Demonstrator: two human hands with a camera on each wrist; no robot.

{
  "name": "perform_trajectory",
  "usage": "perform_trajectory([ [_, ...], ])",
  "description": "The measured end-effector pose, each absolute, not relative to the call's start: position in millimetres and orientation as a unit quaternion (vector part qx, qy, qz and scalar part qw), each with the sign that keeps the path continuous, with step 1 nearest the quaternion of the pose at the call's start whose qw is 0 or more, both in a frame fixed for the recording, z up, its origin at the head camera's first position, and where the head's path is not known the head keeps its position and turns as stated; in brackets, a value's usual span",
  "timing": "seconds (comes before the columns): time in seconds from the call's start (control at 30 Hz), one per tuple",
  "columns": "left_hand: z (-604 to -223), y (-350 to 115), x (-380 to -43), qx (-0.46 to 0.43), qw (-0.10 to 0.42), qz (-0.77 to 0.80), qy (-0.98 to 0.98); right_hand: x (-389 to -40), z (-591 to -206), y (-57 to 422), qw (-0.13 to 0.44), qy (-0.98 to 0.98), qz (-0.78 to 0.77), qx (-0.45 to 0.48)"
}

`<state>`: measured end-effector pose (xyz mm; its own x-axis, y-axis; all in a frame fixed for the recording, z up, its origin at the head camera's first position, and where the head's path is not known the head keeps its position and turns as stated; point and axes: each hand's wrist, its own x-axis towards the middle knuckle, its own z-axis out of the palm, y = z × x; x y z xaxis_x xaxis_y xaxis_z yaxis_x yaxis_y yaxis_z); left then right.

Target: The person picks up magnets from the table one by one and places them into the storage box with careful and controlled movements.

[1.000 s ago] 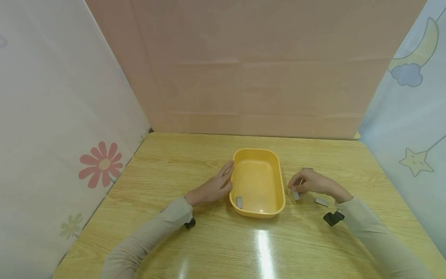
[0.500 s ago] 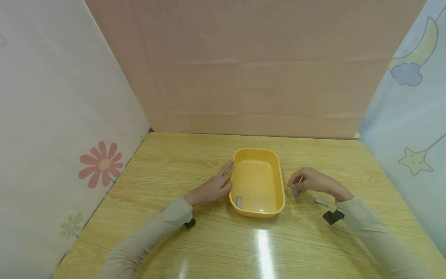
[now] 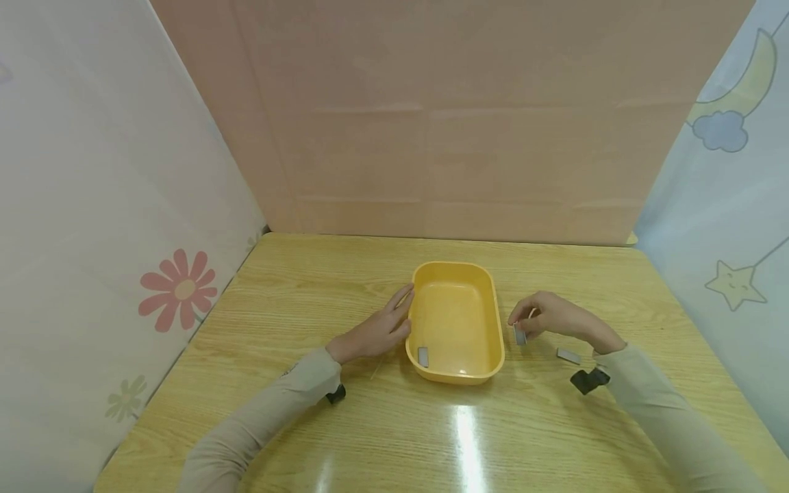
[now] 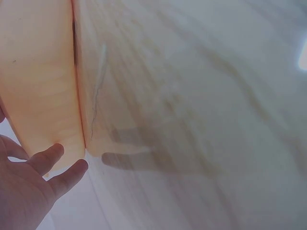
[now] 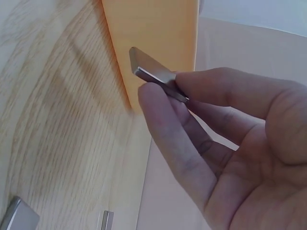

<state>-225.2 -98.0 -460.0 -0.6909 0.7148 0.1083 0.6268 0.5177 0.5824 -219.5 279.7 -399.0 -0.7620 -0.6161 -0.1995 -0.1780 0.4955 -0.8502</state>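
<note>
My right hand (image 3: 548, 320) pinches a small flat grey metal bar (image 3: 520, 335) between thumb and fingertips, just right of a yellow plastic tray (image 3: 456, 377). In the right wrist view the bar (image 5: 151, 69) sticks out past the fingertips, tilted, with the tray's side wall (image 5: 153, 28) behind it. My left hand (image 3: 379, 333) rests against the tray's left side, its fingers extended along the rim. From the left wrist view, those fingers (image 4: 69, 178) are spread beside the tray wall (image 4: 43, 96). One similar grey bar (image 3: 422, 357) lies inside the tray, at its near left corner.
Another grey bar (image 3: 568, 356) lies on the wooden table (image 3: 345, 274), below the right wrist. Two bars, one nearer (image 5: 21, 215) and one farther (image 5: 107, 220), show low in the right wrist view. A pinkish panel (image 3: 456, 137) stands behind the table.
My right hand has raised the grey bar slightly from the table and tipped it more upright. The left hand and the tray stay where they were.
</note>
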Motion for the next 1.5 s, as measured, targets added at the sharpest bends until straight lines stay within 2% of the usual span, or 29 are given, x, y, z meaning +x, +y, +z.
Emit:
perform_trajectory([
  [1.5, -463, -98, -228, 0.383, 0.081, 0.308, 0.867, -221, -371, 272, 0.217, 0.845, -0.417, -0.256],
])
